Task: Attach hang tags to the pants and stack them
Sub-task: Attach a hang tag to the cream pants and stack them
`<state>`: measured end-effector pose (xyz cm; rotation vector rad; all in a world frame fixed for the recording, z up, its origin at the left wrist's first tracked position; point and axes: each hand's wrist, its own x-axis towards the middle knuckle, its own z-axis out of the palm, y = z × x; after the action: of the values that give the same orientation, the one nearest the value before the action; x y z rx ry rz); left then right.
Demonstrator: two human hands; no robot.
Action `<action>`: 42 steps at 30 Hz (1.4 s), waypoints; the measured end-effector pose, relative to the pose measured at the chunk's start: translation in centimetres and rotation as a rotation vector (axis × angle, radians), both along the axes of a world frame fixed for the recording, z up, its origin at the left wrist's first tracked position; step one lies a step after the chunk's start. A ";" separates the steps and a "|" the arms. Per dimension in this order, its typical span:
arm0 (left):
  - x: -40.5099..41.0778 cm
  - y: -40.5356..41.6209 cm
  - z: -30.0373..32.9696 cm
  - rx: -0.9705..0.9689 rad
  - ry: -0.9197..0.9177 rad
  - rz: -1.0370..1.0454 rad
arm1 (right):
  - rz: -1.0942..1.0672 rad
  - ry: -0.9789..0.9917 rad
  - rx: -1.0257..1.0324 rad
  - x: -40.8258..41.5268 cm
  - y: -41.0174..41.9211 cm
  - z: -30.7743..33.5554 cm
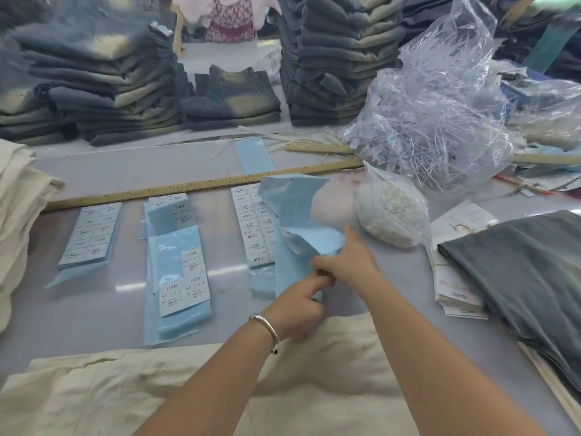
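Cream pants (132,382) lie flat at the table's near edge under my forearms. Beyond them, a light blue backing sheet (298,215) curls up off the table, blurred. My right hand (345,262) pinches its lower edge. My left hand (298,306), with a silver bangle on the wrist, has its fingers curled at the same edge of the sheet. Blue sheets of white size stickers (185,272) lie in rows to the left. Hang tags (456,287) with strings are piled at the right, partly under dark grey pants (528,278).
Tall stacks of folded blue-grey jeans (339,58) fill the back. More cream pants (19,221) are piled at the left. A wooden ruler (188,187) crosses the table. Clear bags hold plastic tag fasteners (434,114) and small white bits (390,209).
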<state>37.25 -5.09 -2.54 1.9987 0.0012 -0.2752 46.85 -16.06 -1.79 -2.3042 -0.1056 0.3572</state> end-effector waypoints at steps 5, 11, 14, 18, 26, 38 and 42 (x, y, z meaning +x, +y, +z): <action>0.3 1.9 -0.1 -0.318 0.016 0.670 | -0.241 0.187 0.477 -0.1 -0.4 0.8; 4.1 3.3 1.1 -0.861 0.256 0.788 | -0.067 0.341 0.639 -2.6 -1.0 2.0; 4.4 3.1 1.3 -0.924 0.285 0.653 | 0.016 0.468 0.722 -3.7 -1.4 2.0; 4.5 2.6 1.1 -0.858 0.270 0.789 | -0.069 0.597 0.924 -4.2 -1.4 1.5; 2.0 5.3 5.1 -0.894 -0.227 0.580 | -0.539 0.757 1.415 -0.7 -1.7 2.2; -2.4 4.4 3.5 -0.418 -0.196 0.624 | -0.386 -0.180 0.126 -2.7 -2.9 2.1; -2.5 3.8 4.0 -0.418 -0.220 0.612 | -0.146 -0.668 0.380 -5.4 -1.0 4.6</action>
<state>34.74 -1.32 1.51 1.5156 0.3791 0.3162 41.42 -17.03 2.81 -1.9479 -0.3051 -0.4802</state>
